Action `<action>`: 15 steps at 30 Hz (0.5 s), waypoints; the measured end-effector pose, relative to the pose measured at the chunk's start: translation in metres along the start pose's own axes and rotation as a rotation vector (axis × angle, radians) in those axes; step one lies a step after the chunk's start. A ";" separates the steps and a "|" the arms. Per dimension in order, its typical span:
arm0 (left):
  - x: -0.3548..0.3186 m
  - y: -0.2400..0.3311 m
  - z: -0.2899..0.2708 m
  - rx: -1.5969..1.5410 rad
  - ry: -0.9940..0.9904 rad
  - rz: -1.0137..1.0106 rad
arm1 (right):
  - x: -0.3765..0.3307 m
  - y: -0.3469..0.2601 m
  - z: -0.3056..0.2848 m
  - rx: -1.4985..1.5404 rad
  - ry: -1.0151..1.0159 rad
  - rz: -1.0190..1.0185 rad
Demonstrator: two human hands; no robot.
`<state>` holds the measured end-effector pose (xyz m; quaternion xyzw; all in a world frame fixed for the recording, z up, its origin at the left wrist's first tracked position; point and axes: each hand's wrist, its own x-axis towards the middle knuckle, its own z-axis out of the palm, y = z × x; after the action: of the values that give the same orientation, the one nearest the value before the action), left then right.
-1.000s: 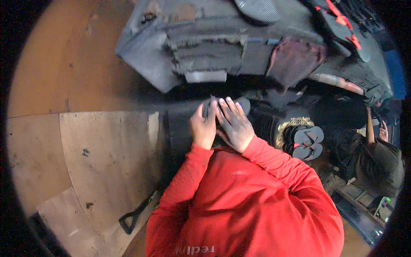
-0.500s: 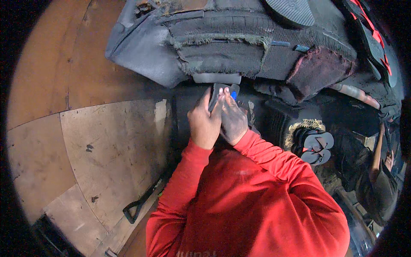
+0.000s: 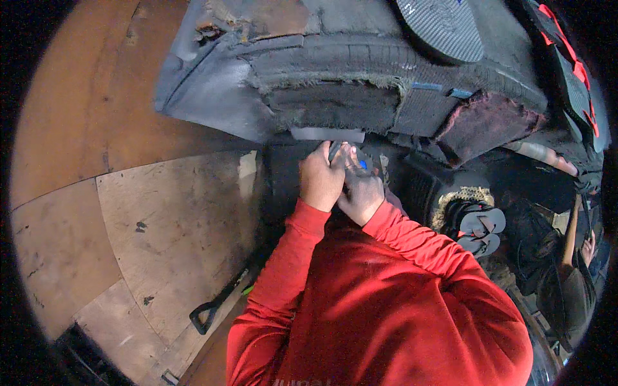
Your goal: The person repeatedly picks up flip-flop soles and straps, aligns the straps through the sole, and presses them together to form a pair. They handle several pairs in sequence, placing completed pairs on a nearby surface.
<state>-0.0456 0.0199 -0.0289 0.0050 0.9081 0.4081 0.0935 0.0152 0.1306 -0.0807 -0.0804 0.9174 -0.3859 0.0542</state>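
Observation:
A large worn tyre [image 3: 335, 71] with torn, frayed rubber fills the top of the view. A pale grey patch [image 3: 327, 134] sits on its lower edge. Both red-sleeved arms reach up to just below that patch. My left hand [image 3: 320, 181] and my right hand [image 3: 362, 192] are pressed together, fingers closed around a small dark tool [image 3: 336, 150] with a blue part [image 3: 364, 165]. The tool's tip touches the tyre under the patch. Most of the tool is hidden by my fingers.
Worn plywood sheets [image 3: 161, 225] cover the floor on the left. A black D-shaped handle [image 3: 207, 314] lies near my left elbow. A pair of dark flip-flops [image 3: 479, 228] rests on a woven mat at the right, beside another person [image 3: 573, 283].
Both hands have moved up from the dark area under the tyre to the grey patch, now closed together on the tool. The view has come closer to the tyre.

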 end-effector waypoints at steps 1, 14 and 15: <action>-0.001 -0.001 0.001 -0.017 0.037 -0.029 | 0.001 0.002 -0.002 -0.013 0.059 -0.051; -0.059 -0.049 0.016 -0.175 0.488 0.216 | 0.003 0.021 0.003 0.224 0.130 -0.608; -0.064 -0.053 0.013 -0.127 0.529 0.233 | -0.001 0.023 0.000 0.253 0.147 -0.468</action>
<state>0.0225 -0.0113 -0.0655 -0.0033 0.8669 0.4592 -0.1940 0.0135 0.1459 -0.0972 -0.2545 0.8199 -0.5042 -0.0937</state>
